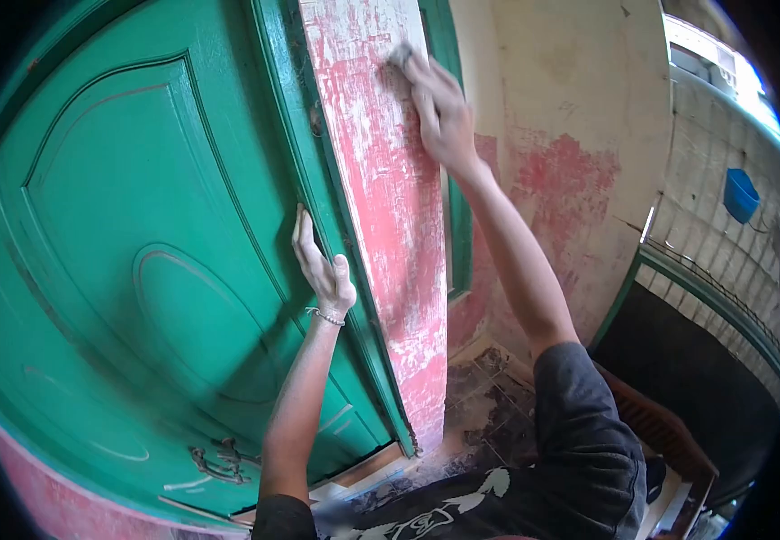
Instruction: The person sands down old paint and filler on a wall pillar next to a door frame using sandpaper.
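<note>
My right hand (442, 106) is raised high against a narrow wall strip (390, 198) with worn pink and white paint. Its fingers are closed over a small dark grey piece (401, 55) pressed to the surface; blur hides what kind of thing it is. Lower down, my left hand (322, 264) rests with its fingers stretched out on the green door (219, 180) close to its frame, holding nothing. Pale dust coats this hand, and a bracelet (327, 316) circles the wrist.
Door handles (219, 461) stick out low on the left. At right, a cream wall (552, 81) shows red patches. Beyond it are a green-framed gate (714, 292) and a hanging blue container (741, 195). Debris covers the tiled floor (489, 405); a wooden item (669, 418) stands lower right.
</note>
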Tool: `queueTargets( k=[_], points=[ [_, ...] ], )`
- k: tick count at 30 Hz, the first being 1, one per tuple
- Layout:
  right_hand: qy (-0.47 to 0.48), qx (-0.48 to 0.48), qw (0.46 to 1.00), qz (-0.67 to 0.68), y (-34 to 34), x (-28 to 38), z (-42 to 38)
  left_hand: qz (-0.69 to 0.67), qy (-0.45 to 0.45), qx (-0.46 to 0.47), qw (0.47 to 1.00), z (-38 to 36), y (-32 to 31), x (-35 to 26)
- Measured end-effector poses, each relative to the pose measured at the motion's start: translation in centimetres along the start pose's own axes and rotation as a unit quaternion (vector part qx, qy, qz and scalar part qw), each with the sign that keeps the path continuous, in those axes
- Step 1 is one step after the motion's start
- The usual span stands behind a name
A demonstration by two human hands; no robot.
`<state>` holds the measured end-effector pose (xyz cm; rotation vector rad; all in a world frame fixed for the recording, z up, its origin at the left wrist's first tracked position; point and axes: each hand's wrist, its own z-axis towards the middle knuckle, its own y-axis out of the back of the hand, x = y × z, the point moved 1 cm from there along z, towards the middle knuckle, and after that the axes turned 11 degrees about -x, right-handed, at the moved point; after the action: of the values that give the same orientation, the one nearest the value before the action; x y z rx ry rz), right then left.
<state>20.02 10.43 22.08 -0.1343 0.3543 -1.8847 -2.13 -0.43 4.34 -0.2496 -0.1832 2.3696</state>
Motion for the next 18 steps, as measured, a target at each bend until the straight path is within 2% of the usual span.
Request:
queueTargets(
  k=[3, 5, 7, 10, 13, 14, 16, 18],
  points=[
    [-0.002, 0.064, 0.997, 0.049, 3.0, 0.6, -7.4, 0.013, 0.011, -0.023, 1.000, 0.6, -0.6, -1.1],
    [0.026, 0.080, 0.996, 0.020, 3.5, -1.3, -6.4, 0.038, -0.002, -0.027, 0.999, 0.5, -0.8, -1.4],
    [0.061, 0.060, 0.996, 0.007, 1.6, -3.0, -2.1, 0.028, -0.002, -0.043, 0.999, 0.4, -1.0, -1.1],
    [0.113, -0.021, 0.991, 0.064, -3.1, -5.8, 9.0, 0.005, -0.007, -0.059, 0.998, -0.1, -1.3, -0.9],
    [0.137, -0.035, 0.986, 0.093, -4.6, -6.8, 13.4, -0.001, 0.010, -0.069, 0.998, 0.4, -1.4, -1.6],
    [0.152, -0.031, 0.974, 0.164, -4.4, -6.6, 12.6, -0.008, 0.031, -0.063, 0.997, 0.5, -1.1, -1.9],
    [0.166, -0.012, 0.973, 0.162, -3.2, -6.1, 8.7, -0.019, 0.055, -0.055, 0.997, 1.0, -0.8, -2.7],
    [0.142, 0.033, 0.974, 0.175, -0.2, -4.9, 2.1, -0.004, 0.027, -0.067, 0.997, 0.4, -1.1, -2.8]
  ],
)
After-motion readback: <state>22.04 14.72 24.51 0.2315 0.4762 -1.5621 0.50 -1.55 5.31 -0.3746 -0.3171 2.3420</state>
